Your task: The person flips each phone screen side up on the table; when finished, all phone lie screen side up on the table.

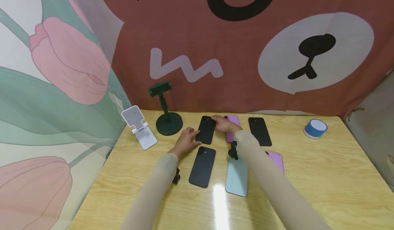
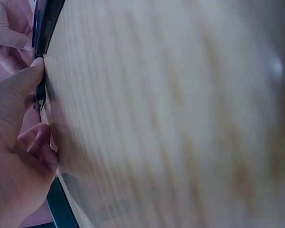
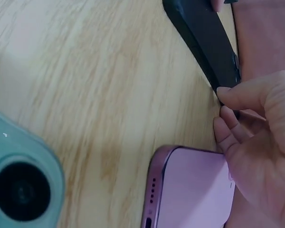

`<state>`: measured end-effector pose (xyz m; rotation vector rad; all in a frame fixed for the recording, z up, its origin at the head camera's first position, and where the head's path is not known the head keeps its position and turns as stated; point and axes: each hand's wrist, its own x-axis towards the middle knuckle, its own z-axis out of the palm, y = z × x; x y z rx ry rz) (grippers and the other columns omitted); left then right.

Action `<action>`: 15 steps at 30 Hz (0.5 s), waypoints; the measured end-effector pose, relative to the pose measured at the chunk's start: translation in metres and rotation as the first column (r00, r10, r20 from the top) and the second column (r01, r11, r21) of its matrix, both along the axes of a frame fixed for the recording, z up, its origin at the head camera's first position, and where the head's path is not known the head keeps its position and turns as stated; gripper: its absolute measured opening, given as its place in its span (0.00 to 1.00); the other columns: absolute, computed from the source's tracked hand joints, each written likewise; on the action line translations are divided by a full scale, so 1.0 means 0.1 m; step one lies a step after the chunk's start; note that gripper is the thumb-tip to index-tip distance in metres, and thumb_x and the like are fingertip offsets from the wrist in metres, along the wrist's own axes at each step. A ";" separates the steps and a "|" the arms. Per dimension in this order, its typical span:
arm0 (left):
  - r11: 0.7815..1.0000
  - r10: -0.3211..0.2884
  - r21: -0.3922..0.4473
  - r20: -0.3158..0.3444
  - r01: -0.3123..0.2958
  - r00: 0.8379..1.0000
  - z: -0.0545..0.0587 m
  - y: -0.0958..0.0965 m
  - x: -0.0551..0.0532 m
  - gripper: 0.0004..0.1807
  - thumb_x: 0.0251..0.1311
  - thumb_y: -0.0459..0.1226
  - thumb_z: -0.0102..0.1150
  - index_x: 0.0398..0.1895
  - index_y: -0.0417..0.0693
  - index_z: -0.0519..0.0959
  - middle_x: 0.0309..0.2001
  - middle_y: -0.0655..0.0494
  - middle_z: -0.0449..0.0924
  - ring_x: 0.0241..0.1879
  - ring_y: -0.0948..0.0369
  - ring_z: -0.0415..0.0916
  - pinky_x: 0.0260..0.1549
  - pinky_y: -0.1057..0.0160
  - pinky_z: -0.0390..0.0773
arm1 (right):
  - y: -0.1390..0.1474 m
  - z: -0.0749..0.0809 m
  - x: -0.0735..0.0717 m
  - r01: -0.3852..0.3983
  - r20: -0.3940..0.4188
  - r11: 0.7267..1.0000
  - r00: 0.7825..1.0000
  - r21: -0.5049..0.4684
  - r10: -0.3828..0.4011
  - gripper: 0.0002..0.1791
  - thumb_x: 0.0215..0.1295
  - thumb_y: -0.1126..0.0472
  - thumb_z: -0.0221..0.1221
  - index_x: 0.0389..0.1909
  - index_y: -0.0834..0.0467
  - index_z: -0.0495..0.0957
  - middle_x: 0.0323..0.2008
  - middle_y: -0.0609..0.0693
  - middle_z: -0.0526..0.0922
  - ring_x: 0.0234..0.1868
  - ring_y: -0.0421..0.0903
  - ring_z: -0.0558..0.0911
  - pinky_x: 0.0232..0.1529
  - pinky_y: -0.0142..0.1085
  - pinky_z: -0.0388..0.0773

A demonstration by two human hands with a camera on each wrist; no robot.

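Note:
At the back of the table lies a black smartphone (image 1: 205,131), back side up, with both hands at its edges. My left hand (image 1: 185,140) holds its left edge; in the left wrist view the thumb (image 2: 31,76) presses on the rim and the other fingers are bent. My right hand (image 1: 224,124) pinches the top right corner between thumb and fingers, seen also in the right wrist view on the black smartphone (image 3: 206,40). Beside that hand is a purple smartphone (image 1: 233,134), partly covered by it. A dark smartphone (image 1: 202,167) lies just in front.
A pale blue smartphone (image 1: 237,178) and another purple smartphone (image 1: 277,161) lie partly under my right forearm. Further right are a black smartphone (image 1: 260,131) and a blue-and-white tape roll (image 1: 316,128). A white phone stand (image 1: 140,129) and dark green stand (image 1: 169,123) occupy the back left.

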<state>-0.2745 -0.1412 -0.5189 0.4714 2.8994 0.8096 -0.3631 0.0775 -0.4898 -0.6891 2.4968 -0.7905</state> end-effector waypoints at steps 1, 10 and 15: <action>1.000 -0.001 -0.004 0.005 0.001 1.000 0.00 0.00 0.00 0.33 0.58 0.48 0.63 0.66 0.48 0.69 0.64 0.42 0.62 0.64 0.47 0.59 0.60 0.52 0.63 | 0.00 -0.01 0.00 0.011 0.010 1.000 1.000 -0.003 -0.011 0.35 0.61 0.71 0.47 0.71 0.65 0.51 0.72 0.64 0.49 0.71 0.59 0.52 0.66 0.49 0.56; 0.999 -0.044 -0.004 -0.021 0.044 0.999 -0.03 0.00 0.00 0.31 0.60 0.46 0.60 0.66 0.47 0.68 0.67 0.43 0.62 0.61 0.47 0.60 0.60 0.52 0.63 | -0.05 0.00 0.02 0.102 0.081 0.995 0.992 -0.012 -0.101 0.35 0.61 0.70 0.49 0.72 0.62 0.54 0.72 0.61 0.48 0.71 0.58 0.51 0.66 0.50 0.56; 0.997 -0.041 0.063 -0.012 0.042 0.999 -0.02 0.00 0.02 0.30 0.59 0.44 0.62 0.65 0.46 0.70 0.67 0.46 0.63 0.53 0.51 0.63 0.55 0.55 0.65 | -0.06 0.03 0.03 0.136 0.112 0.991 0.985 -0.013 -0.133 0.34 0.64 0.68 0.50 0.72 0.58 0.55 0.73 0.59 0.48 0.71 0.57 0.51 0.67 0.51 0.54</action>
